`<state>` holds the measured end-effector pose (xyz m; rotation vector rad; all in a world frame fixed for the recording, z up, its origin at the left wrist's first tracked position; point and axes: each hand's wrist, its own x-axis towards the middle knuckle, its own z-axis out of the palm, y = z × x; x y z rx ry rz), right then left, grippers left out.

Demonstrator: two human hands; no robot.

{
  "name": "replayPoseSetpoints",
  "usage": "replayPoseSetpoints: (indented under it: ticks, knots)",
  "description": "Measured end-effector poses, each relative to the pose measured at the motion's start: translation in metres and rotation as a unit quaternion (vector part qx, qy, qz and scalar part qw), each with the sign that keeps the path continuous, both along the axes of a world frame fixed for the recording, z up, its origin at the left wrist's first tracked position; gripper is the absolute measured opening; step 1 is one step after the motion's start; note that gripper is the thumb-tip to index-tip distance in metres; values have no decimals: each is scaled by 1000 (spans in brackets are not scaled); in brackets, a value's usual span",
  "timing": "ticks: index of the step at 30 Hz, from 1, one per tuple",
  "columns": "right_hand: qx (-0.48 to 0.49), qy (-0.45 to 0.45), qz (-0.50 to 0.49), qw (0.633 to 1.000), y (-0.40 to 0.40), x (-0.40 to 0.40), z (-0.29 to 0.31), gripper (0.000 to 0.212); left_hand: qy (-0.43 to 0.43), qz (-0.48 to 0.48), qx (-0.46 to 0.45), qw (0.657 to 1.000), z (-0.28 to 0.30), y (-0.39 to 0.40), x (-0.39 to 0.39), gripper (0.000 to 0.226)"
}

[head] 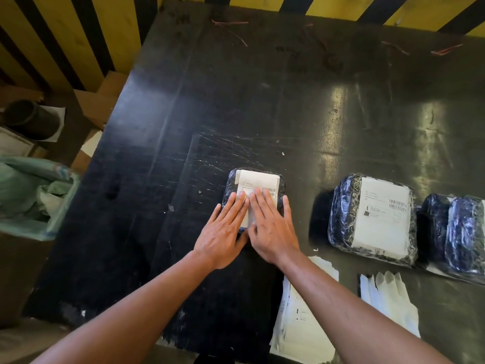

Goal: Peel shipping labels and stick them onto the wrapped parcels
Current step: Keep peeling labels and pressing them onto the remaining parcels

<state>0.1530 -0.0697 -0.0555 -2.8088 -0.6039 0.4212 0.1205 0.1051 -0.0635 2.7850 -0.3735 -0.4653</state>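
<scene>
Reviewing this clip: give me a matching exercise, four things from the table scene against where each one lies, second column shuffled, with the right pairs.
Things:
1. small parcel
2. large labelled parcel
3. stack of label sheets
4. green sack

Places:
A. off the table, at its left edge
B. on the table's near edge, under the right forearm
C. under both flat hands (left hand, right hand)
D. on the table, right of the hands

Pairs: 1-C, 2-D, 3-B, 4-A
</scene>
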Motion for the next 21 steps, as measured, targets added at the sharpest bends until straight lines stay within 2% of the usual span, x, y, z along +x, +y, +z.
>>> replayPoseSetpoints:
  ticks: [3,6,13,18,21]
  knots:
    - [-21,17,9,1000,10,28,6,77,6,-1,-5,1000,-1,1,1,77]
    - [-43,16,6,999,10,48,8,70,9,3,-5,1000,-2,2,1,78]
    - [-94,23,-38,995,-39,63,14,70,40,3,-1,999,4,2,5,81]
    - [-72,23,65,995,-19,39,25,69,38,8,-8,999,3,1,4,81]
    - [-78,24,48,995,-16,27,18,69,47,2,-2,999,5,2,7,80]
